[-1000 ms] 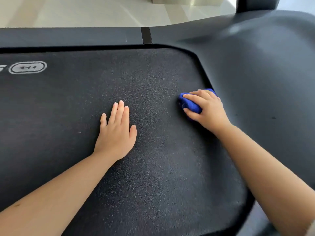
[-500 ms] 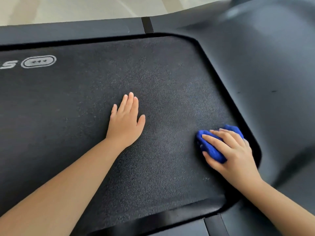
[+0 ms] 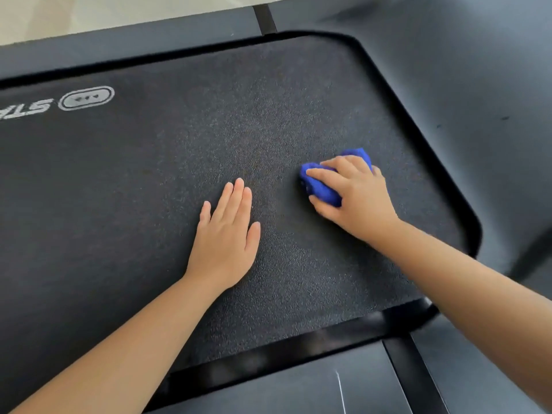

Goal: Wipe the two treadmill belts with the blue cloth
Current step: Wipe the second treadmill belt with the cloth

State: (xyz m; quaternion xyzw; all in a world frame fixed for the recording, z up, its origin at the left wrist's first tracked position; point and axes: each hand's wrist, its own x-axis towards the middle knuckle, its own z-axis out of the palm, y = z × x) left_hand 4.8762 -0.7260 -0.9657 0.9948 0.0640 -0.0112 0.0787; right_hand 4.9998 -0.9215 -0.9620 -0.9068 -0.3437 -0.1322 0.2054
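A black textured treadmill belt (image 3: 149, 189) fills most of the view, with a white logo (image 3: 86, 98) printed at its upper left. My right hand (image 3: 355, 198) grips a bunched blue cloth (image 3: 321, 186) and presses it on the belt, right of centre. Most of the cloth is hidden under the fingers. My left hand (image 3: 227, 234) lies flat on the belt with straight fingers, a little to the left of the cloth. Only one belt is in view.
The dark grey motor cover (image 3: 478, 100) curves round the belt's right end. A side rail (image 3: 134, 34) runs along the far edge, another side rail (image 3: 313, 380) along the near edge. Pale floor (image 3: 89, 10) shows beyond the far rail.
My right hand slid the cloth down along the belt's right end, then leftward and away from the edge toward the middle. My left hand stayed flat on the belt.
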